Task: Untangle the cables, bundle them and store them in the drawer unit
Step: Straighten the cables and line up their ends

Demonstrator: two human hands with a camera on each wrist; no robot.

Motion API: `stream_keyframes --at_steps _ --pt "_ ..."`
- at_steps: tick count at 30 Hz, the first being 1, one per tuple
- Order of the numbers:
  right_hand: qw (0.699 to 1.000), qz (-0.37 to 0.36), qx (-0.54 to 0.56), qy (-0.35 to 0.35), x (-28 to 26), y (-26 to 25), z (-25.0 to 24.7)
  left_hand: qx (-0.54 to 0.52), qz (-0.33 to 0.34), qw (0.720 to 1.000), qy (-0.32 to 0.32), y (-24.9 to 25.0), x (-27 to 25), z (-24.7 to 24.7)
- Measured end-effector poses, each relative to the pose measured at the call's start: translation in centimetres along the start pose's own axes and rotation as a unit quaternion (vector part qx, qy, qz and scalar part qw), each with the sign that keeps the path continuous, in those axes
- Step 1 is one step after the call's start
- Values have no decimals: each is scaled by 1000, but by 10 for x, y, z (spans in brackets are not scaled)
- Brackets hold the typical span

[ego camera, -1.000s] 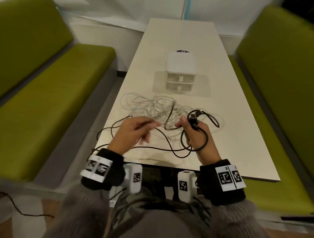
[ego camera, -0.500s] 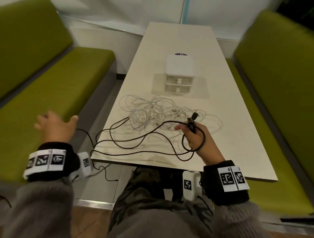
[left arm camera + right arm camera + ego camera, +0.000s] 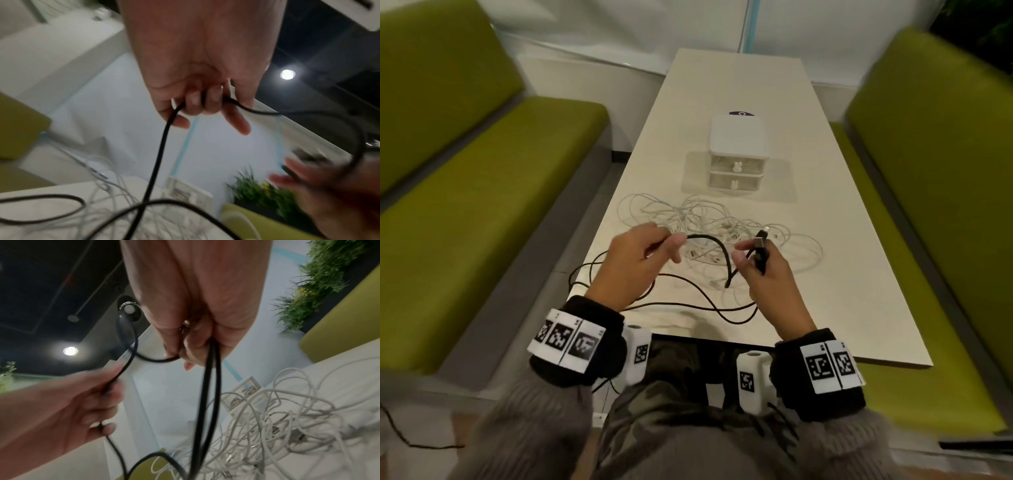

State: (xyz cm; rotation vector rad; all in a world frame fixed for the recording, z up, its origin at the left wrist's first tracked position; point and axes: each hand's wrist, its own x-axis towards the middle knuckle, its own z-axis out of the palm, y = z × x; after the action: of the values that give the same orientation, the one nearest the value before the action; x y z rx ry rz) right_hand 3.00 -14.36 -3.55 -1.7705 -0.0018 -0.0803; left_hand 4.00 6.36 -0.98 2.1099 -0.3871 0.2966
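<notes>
A long black cable runs between my two hands above the near end of the table. My left hand pinches one stretch of it between thumb and fingers; the left wrist view shows that hand with the cable passing through curled fingers. My right hand grips gathered loops with the USB plug sticking up. Two strands of the cable hang from my right hand. A tangle of white cables lies just beyond my hands. The white drawer unit stands further back, both drawers closed.
Slack black cable trails over the table's near left edge toward the floor. Green benches run along both sides of the table. The far half of the table behind the drawer unit shows only a small dark round mark.
My left hand, stretched far out to the left over the bench half a second ago, has come back to the middle and now pinches the black cable close to my right hand. The right hand stayed put.
</notes>
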Motion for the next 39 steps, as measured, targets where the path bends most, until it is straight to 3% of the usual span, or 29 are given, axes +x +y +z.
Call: stream_keyframes --at_steps 4,7,12,18,23,28,31,35,39 --pt "992 51 114 10 1 0 -8 -30 -57 996 69 -20 0 -44" --pt "978 67 197 5 -1 -7 -8 -28 -60 994 86 -27 -2 -60" --pt "956 83 283 1 -3 -15 -9 10 -49 998 28 -26 -7 -60" --pt "957 145 248 -27 -4 -13 12 44 -3 998 -47 -10 4 -27" --pt "949 184 242 -83 -8 -11 25 53 33 996 -57 2 19 -6" --pt "889 210 400 -72 -2 -13 23 50 81 986 -136 9 10 0" --pt "860 189 474 -17 4 -10 14 67 52 976 -201 0 0 -9" --pt "835 185 518 14 6 -5 11 85 6 969 -232 -8 -2 -20" --pt "781 192 593 36 6 -7 17 102 -23 958 -267 -13 -1 -23"
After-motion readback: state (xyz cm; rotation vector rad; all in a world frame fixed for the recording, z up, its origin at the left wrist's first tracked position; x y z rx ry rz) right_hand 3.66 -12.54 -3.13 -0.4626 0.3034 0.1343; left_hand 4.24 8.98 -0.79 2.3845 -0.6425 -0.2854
